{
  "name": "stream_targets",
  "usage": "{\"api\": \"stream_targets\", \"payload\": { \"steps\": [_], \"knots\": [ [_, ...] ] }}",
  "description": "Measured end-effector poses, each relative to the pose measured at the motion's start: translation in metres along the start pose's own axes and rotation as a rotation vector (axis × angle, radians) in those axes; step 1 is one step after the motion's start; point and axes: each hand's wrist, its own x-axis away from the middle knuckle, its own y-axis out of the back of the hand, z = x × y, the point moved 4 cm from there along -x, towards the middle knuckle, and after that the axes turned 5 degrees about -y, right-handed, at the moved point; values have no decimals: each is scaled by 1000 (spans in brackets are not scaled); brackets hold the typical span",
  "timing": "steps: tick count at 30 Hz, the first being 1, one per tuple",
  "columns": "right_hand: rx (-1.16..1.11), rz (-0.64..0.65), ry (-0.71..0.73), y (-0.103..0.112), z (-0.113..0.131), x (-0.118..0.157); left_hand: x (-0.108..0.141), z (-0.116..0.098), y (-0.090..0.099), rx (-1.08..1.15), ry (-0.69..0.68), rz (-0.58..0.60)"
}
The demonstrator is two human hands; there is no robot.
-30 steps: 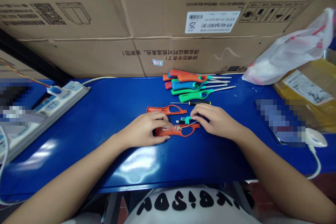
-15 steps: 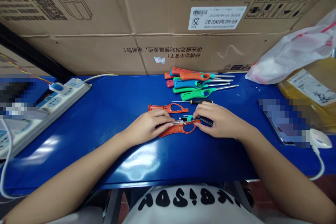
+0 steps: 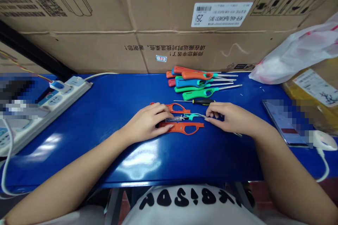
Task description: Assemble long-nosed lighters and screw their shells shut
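Observation:
Two orange casing halves lie on the blue table, the near one [image 3: 190, 128] with its inner side up and the far one [image 3: 182, 107] partly behind my left hand [image 3: 150, 121]. My left hand is closed round a clear fuel tank [image 3: 175, 119], its thumb on the near casing. A teal trigger [image 3: 193, 116] with thin wires sits between the halves. My right hand [image 3: 224, 116] pinches the wire end [image 3: 202, 115] right of the trigger. A metal tip [image 3: 238, 134] shows below my right wrist.
Several coloured lighters [image 3: 198, 82] are piled at the back, with a black-yellow screwdriver [image 3: 203, 102] before them. A power strip [image 3: 56, 102] lies left. On the right are a phone [image 3: 285, 123], a plastic bag [image 3: 295, 52] and a yellow package [image 3: 317, 102]. A cardboard box [image 3: 105, 52] stands behind.
The fuel tank and trigger are now off the near casing, between the halves. My right hand has moved slightly right, off the casing's tip, and now holds the wire end.

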Motion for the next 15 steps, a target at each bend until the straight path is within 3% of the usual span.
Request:
{"api": "stream_targets", "payload": {
  "steps": [6,15],
  "knots": [
    [25,-128,50,5,3,0,1,-3,0,24,-71,79],
    [8,-79,24,-4,12,-3,0,-12,-6,171,-95,130]
  ]
}}
